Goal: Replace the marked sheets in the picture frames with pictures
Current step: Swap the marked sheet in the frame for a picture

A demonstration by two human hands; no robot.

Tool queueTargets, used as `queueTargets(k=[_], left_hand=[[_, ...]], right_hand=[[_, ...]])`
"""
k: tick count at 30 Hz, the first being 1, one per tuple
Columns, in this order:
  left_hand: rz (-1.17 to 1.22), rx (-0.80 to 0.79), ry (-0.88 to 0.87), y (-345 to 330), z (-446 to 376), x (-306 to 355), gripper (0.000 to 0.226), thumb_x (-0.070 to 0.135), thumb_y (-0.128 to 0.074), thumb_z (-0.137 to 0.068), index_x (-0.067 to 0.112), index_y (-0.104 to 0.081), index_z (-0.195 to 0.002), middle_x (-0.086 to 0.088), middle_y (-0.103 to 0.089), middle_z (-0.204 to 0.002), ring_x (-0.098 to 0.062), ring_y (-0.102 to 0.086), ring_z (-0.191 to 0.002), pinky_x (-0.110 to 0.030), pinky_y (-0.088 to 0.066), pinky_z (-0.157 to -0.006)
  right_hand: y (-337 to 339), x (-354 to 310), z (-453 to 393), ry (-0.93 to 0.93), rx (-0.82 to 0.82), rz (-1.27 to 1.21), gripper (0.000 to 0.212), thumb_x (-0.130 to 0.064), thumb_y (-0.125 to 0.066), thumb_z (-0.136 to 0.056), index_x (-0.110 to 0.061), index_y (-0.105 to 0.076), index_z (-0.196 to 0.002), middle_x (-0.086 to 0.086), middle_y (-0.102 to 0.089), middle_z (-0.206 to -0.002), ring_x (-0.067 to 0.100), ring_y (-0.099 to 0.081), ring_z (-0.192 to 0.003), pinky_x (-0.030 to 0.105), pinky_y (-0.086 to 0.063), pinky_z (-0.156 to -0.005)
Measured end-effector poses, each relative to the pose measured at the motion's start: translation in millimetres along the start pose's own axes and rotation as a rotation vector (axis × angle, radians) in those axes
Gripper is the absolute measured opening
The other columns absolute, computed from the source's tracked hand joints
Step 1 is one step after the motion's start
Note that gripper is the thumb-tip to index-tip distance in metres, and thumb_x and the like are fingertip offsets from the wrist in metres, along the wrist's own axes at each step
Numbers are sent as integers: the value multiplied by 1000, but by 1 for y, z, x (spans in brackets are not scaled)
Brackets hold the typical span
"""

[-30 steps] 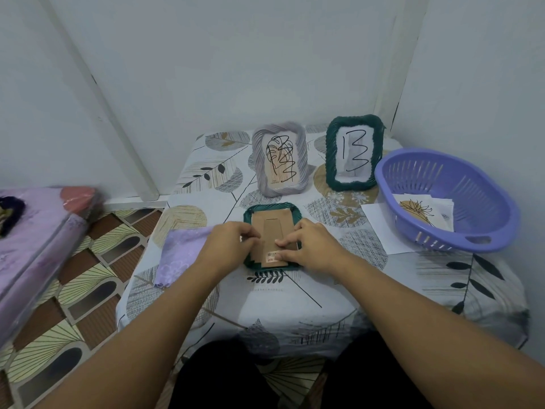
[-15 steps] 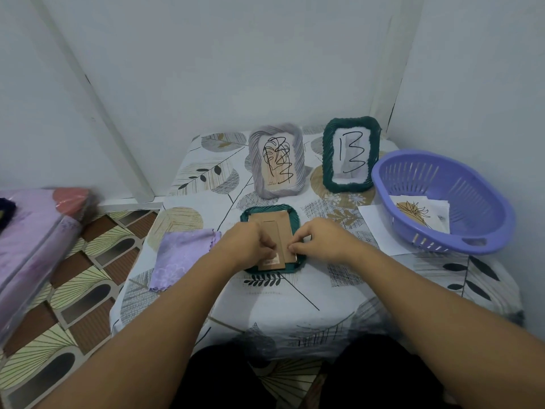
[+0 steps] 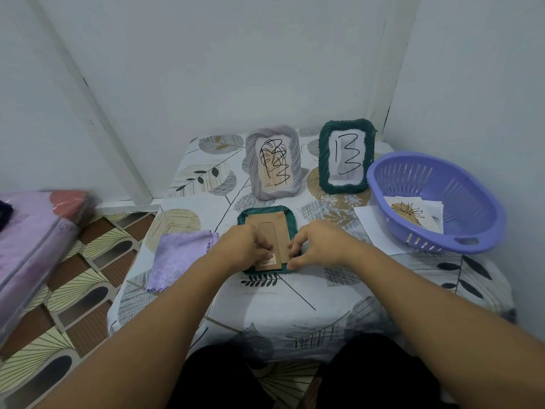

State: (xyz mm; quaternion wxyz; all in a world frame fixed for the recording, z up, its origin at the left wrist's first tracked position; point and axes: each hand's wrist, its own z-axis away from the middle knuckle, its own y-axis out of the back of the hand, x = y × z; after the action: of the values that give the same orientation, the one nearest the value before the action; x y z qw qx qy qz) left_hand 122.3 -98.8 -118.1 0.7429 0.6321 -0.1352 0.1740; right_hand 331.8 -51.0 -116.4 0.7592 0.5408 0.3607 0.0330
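A green frame lies face down on the table, its brown cardboard back facing up. My left hand rests on the back's left lower part with fingers curled at the stand flap. My right hand touches the frame's right lower edge with its fingertips. Behind it stand a grey frame holding a scribbled-over picture and a second green frame holding a white sheet marked in black. A plant picture lies in the purple basket.
A lilac cloth lies left of the face-down frame. A white sheet sticks out from under the basket. Walls close the table's back and right sides. Pink bedding sits at the left over a patterned floor.
Both hands have shifted along the lower part of the face-down frame's back; my left hand now covers more of the cardboard. The frame itself has stayed in place.
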Motion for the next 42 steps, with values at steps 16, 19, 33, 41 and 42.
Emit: queueTargets(k=[16,19,33,41,42], left_hand=[[8,0,-5,-1,-2,-1,23,30,-80,-87,22,-80,-109,2,-72,-113,-14,-65,-106,-23,-49,-88],[20,-2,-2,-1,-2,-1,23,29,-80,-87,22,-80,-109,4,-72,-113,-13,-65,-106,-22,-47,-87],[35,-4,18,0,0,1,25,30,-81,-87,23,-80,-111,3,-71,-112,-15,-66,-104,-25,-51,-90],[39,19,11,0,4,3,24,29,-79,-89,24,-79,-112,4,-71,-113,-13,-65,-102,-25,-51,-88],[73,46,15,-1,6,3,22,27,-77,-90,24,-79,-112,6,-70,-112,-12,-64,-100,-24,-50,-86]], right_hand=[[-14,-6,7,59,137,111,17,-41,-71,-68,-25,-73,-73,-17,-70,-69,7,-65,-75,29,-54,-86],[-17,-6,7,70,159,112,12,-38,-71,-70,-27,-68,-67,-17,-68,-66,9,-63,-74,29,-53,-84],[-21,1,2,-16,140,-39,18,-32,-80,-79,-32,-69,-65,-13,-74,-81,5,-67,-80,32,-57,-81],[-23,3,0,-44,157,-89,13,-34,-82,-80,-24,-77,-74,-13,-74,-79,3,-67,-78,31,-58,-78],[-23,4,-1,-52,153,-109,14,-36,-83,-80,-25,-78,-74,-13,-74,-81,2,-67,-79,30,-57,-78]])
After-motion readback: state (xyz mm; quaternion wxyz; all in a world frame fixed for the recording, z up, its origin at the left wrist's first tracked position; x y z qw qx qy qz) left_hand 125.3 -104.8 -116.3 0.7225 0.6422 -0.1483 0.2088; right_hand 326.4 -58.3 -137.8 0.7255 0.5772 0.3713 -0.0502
